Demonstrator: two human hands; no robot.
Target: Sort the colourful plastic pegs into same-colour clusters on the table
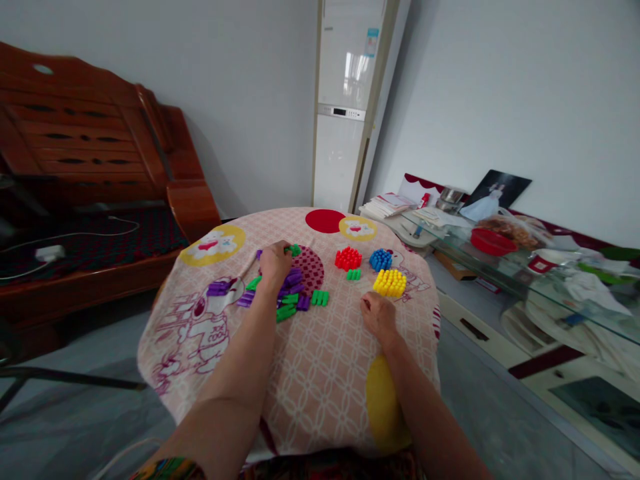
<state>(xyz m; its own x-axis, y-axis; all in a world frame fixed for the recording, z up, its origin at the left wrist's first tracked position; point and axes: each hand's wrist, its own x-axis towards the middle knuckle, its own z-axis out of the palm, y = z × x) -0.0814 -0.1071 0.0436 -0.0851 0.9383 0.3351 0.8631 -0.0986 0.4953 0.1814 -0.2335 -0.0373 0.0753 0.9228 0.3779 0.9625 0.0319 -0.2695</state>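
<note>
My left hand point(274, 261) rests over a loose heap of purple and green plastic pieces point(290, 293) on the cloth-covered round table point(310, 373). Its fingers are closed on a green piece point(295, 250) at the far side of the heap. My right hand point(379, 316) lies curled into a loose fist on the cloth, just in front of a sorted yellow cluster point(390, 283). Beyond the yellow cluster sit a red cluster point(349, 258), a blue cluster point(381, 259) and a small green group point(353, 274).
A wooden bench point(95, 167) with a white charger and cable stands at the left. A tall white air conditioner point(350, 100) fills the far corner. A glass-topped low cabinet point(525, 280) at the right holds papers, a red bowl, a cup and a photo.
</note>
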